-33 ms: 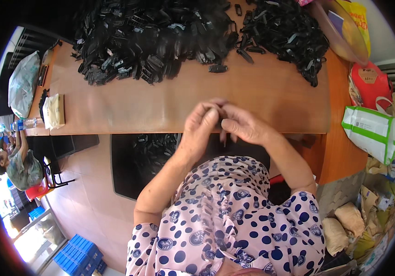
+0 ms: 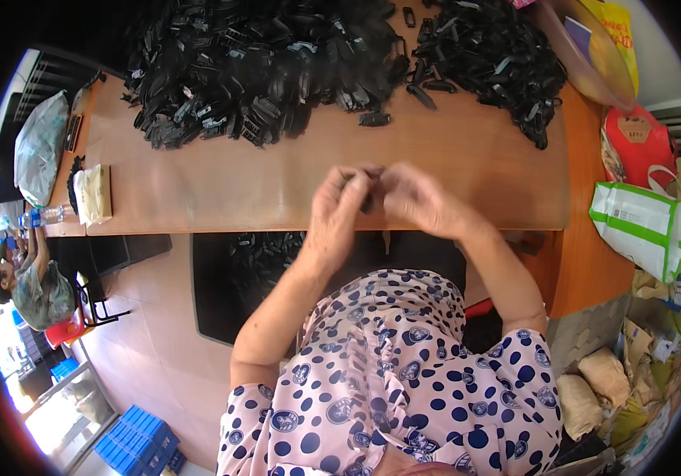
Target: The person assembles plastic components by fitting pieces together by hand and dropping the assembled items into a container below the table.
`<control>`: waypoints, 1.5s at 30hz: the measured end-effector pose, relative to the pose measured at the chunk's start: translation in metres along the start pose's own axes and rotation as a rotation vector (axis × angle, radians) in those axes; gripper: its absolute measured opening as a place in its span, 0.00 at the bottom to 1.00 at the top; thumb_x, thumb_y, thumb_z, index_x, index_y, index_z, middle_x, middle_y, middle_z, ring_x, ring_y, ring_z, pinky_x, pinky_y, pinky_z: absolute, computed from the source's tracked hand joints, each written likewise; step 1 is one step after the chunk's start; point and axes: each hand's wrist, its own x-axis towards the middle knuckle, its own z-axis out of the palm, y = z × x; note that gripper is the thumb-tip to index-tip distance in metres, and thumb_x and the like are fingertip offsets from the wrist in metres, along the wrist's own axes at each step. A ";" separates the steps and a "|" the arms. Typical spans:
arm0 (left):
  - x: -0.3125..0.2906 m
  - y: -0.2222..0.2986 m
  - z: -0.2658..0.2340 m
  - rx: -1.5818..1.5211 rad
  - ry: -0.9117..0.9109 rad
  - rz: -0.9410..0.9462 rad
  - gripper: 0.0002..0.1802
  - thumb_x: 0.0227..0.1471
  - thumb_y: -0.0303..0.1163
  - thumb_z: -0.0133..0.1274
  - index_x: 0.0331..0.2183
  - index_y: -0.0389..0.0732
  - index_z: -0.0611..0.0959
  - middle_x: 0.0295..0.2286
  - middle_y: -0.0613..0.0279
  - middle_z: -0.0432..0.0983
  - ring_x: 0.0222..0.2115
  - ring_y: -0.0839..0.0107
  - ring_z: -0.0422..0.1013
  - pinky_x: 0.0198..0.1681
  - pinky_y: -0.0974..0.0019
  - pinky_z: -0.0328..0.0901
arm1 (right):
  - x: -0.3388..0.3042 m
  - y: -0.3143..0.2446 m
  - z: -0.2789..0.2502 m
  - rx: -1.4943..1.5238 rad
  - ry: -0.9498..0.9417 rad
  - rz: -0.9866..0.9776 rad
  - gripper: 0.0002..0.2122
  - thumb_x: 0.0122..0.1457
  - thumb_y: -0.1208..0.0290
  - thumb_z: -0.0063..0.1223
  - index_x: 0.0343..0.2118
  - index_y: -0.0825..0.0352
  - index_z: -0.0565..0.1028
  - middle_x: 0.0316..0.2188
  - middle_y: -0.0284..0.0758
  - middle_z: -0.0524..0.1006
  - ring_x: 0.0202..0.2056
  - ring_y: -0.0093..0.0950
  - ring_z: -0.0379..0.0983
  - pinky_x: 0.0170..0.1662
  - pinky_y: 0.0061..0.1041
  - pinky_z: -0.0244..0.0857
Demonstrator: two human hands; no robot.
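Note:
Both my hands are up over the near edge of the brown table [image 2: 221,190], close together. My left hand [image 2: 335,208] is closed, thumb against fingers, on a small dark plastic part [image 2: 367,203], of which only a bit shows. My right hand [image 2: 421,200] is just right of it, its fingers bent toward the part and smeared by motion. Whether the right fingers hold anything cannot be seen. Beyond my hands lies a big heap of black plastic parts [image 2: 253,71], with a smaller heap [image 2: 491,63] to its right. A single black part [image 2: 374,119] lies in front of them.
Below the table edge at left, a dark tray [image 2: 221,301] holds more black parts. A tissue pack [image 2: 93,195] and a plastic bag [image 2: 39,151] are at far left. A plastic basin [image 2: 586,55] and a white-green bag [image 2: 638,230] are at right. Another person [image 2: 39,285] sits at left.
My right hand has drawn slightly away from my left and is now blurred. My left hand has shifted a little left and away from me, still closed.

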 end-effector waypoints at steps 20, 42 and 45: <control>0.061 -0.021 -0.017 1.045 0.095 0.547 0.08 0.54 0.31 0.50 0.38 0.44 0.75 0.30 0.60 0.71 0.22 0.58 0.71 0.24 0.60 0.65 | 0.039 0.006 -0.049 0.037 0.454 -0.043 0.09 0.56 0.76 0.54 0.40 0.64 0.71 0.26 0.29 0.70 0.23 0.21 0.70 0.23 0.20 0.64; -0.012 0.011 -0.013 0.634 0.082 0.504 0.14 0.46 0.22 0.58 0.39 0.38 0.80 0.26 0.61 0.71 0.29 0.69 0.70 0.35 0.69 0.66 | 0.011 -0.021 0.013 0.906 0.135 0.097 0.04 0.56 0.78 0.54 0.33 0.65 0.70 0.26 0.31 0.75 0.27 0.21 0.74 0.27 0.16 0.67; -0.011 0.009 -0.012 0.651 0.082 0.556 0.14 0.45 0.21 0.59 0.38 0.38 0.80 0.26 0.61 0.71 0.28 0.70 0.70 0.33 0.68 0.66 | 0.009 -0.021 0.013 0.900 0.138 0.122 0.04 0.56 0.78 0.54 0.32 0.65 0.70 0.26 0.31 0.74 0.26 0.20 0.73 0.26 0.15 0.66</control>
